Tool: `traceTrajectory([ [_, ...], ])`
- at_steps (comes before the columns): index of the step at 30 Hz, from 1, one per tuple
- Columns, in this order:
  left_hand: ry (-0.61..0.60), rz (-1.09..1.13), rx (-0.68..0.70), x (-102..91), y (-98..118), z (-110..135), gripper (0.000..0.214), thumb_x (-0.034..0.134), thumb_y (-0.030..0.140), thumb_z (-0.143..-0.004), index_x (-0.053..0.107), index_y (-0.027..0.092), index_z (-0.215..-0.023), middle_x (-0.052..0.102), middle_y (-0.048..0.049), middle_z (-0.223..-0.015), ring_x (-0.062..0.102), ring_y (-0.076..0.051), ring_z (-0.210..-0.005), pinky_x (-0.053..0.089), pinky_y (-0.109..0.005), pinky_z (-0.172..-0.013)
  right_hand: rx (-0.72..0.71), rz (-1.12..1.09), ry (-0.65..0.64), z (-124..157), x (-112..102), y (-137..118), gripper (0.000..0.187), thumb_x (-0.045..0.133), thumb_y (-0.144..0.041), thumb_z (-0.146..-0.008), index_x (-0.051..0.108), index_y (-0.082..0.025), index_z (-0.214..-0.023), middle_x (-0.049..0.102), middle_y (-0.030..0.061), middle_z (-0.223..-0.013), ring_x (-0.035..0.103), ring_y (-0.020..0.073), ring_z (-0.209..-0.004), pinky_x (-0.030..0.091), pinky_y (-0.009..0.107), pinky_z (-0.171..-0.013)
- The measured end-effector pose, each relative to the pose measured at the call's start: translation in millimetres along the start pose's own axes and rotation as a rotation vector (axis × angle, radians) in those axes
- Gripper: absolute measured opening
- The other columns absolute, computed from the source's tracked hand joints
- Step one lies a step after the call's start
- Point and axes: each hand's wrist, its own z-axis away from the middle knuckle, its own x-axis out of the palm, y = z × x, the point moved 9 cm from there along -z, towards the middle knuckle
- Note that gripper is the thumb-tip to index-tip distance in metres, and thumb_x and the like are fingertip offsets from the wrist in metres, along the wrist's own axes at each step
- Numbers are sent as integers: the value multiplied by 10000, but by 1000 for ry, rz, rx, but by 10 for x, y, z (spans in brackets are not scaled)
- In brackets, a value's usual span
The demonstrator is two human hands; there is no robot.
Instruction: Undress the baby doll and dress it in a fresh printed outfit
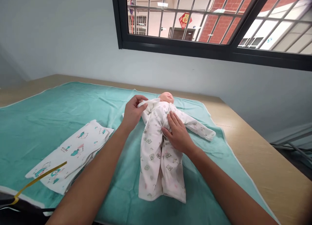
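A baby doll (166, 97) lies on its back on a teal towel (73, 111), dressed in a white printed romper (158, 153). My left hand (133, 112) pinches the romper's cloth at the doll's near shoulder, by the collar. My right hand (176, 130) lies flat on the doll's belly, fingers stretched toward its chest. The romper's legs hang flat toward me, and one sleeve (200, 129) stretches out to the right.
A folded white garment with teal cartoon prints (73, 153) lies on the towel to the left. A yellow strap (36, 181) crosses its near corner. The wooden tabletop (263, 160) shows on the right; a grey wall and a barred window (214, 20) stand behind.
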Motion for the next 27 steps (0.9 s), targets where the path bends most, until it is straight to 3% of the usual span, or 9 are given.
traceTrajectory([
  [3,-223,-202,109,399,205,175,154,560,184,-814,641,218,-942,636,0,-826,586,-151,-758,487,-263,-713,7,2,10,1,1,-6,678,440,-463,-958,309,-137,-1538,213,135,-1620,161,310,-1505,219,535,-1201],
  [6,-639,-442,298,995,287,543,251,479,69,-788,650,227,-884,693,-17,-893,625,-177,-822,483,-286,-748,-20,-69,36,17,5,14,648,477,-334,-927,338,-132,-1526,223,128,-1617,157,303,-1507,215,534,-1206],
  [7,-715,-501,338,1111,272,641,257,476,63,-785,649,224,-885,699,-22,-887,631,-186,-810,478,-291,-716,-27,-118,54,22,-16,39,645,487,-283,-904,355,-143,-1520,240,121,-1613,170,296,-1504,214,532,-1208],
  [9,-740,-551,348,1193,213,713,246,472,91,-824,650,226,-928,713,-26,-923,644,-193,-812,477,-300,-690,-21,-280,68,20,-80,118,622,509,-233,-862,435,-186,-1478,304,97,-1593,241,281,-1486,237,517,-1204],
  [14,-625,-560,411,1059,125,709,265,449,151,-908,640,245,-1067,708,-34,-965,644,-197,-883,484,-321,-762,210,-702,74,-127,-294,433,338,550,-341,-860,687,-235,-1150,660,70,-1282,607,258,-1184,482,424,-1000],
  [16,-558,-564,476,970,128,735,262,456,151,-914,622,232,-1099,689,-50,-979,625,-205,-918,485,-343,-808,305,-643,124,-268,-388,514,299,561,-369,-845,701,-218,-1063,727,61,-1077,670,234,-982,524,368,-850],
  [19,-404,-595,477,777,101,757,289,519,188,-905,571,218,-1188,638,-86,-1140,580,-243,-1051,478,-409,-902,325,-448,130,-608,-436,481,270,531,-381,-853,692,-223,-1003,728,31,-941,654,189,-812,486,295,-708],
  [24,-281,-589,220,493,-117,754,564,682,232,-800,475,201,-1323,492,-135,-1321,472,-301,-1245,431,-484,-1046,335,-125,-15,-1198,-249,424,356,474,-481,-881,686,-210,-791,719,60,-880,621,203,-766,385,292,-618],
  [27,-247,-506,102,388,-233,726,431,588,142,-833,514,193,-1254,522,-119,-1256,508,-256,-1206,438,-447,-1050,392,-73,-84,-1357,-81,506,371,568,-567,-807,703,-223,-837,725,73,-943,630,241,-830,372,302,-628],
])
